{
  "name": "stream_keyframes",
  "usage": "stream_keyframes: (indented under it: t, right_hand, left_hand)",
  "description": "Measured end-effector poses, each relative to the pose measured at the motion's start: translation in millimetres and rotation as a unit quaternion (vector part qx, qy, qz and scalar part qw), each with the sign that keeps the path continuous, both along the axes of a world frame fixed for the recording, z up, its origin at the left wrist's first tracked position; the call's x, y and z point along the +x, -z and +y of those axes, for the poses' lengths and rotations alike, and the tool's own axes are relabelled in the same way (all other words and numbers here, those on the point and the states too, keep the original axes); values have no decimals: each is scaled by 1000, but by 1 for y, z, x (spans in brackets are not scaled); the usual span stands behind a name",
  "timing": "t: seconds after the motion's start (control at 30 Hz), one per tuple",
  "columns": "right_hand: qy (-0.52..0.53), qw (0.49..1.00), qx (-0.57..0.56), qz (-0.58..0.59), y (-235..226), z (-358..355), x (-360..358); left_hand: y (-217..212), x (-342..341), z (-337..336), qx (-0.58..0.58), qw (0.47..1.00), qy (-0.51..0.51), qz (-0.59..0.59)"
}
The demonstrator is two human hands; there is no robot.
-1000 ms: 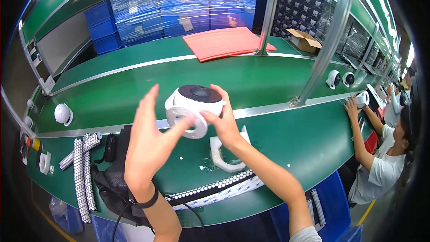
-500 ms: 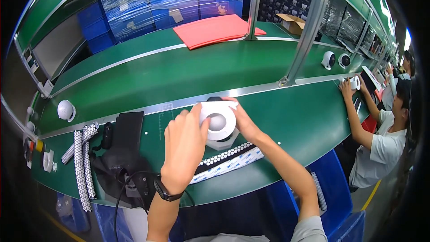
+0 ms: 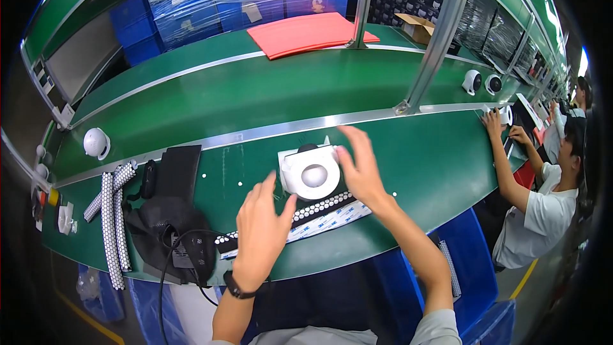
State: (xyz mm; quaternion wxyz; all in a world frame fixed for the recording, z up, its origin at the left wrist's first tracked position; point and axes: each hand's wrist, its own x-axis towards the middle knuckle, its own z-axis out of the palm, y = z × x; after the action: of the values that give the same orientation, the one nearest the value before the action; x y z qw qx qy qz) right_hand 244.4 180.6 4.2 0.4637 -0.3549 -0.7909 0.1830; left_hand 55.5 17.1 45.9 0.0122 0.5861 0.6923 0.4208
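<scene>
The white dome-shaped camera unit (image 3: 311, 174) sits on the green worktop (image 3: 255, 99), just in front of the metal rail that runs across it. It rests in a white squarish holder with its rounded face up; a dark part shows behind its top edge.

Left hand (image 3: 260, 233): released, fingers spread, palm down, hovering near the unit's lower left and not touching it. A dark watch sits on the wrist.

Right hand (image 3: 361, 169): released, fingers extended. It is just beside the unit's right edge; whether the fingertips touch the holder cannot be told.

Progress, as a judgement: the unit appears set down and let go, so placing looks done. What remains cannot be read from this view.

Strips of small white dotted parts (image 3: 322, 207) lie on the worktop just in front of the unit, under the hands. More dotted strips (image 3: 110, 217) lie well to the left, beside a black pouch with a cable (image 3: 167, 227).

Containers: an open cardboard box (image 3: 416, 25) stands at the far right of the back shelf; its contents are not visible. Blue crates (image 3: 476, 268) stand below the worktop edge; contents not discernible.

A white round unit (image 3: 96, 143) sits on the left. A red sheet (image 3: 306, 32) lies on the far shelf. Another person (image 3: 543, 204) works at the right.
</scene>
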Motion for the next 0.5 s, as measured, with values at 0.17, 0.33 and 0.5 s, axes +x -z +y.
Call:
stream_keyframes:
  t: [0.17, 0.33, 0.5]
  right_hand:
    - [-137, 974, 144, 108, -5, -63, 1]
    - [-218, 961, 149, -86, 12, -112, -46]
    - [-157, 963, 112, -188, 31, -109, -50]
  left_hand:
    - [15, -33, -41, -172, 976, 56, 118]
    - [36, -40, -36, -169, 980, 85, 70]
    - [41, -45, -35, -139, 983, 111, 36]
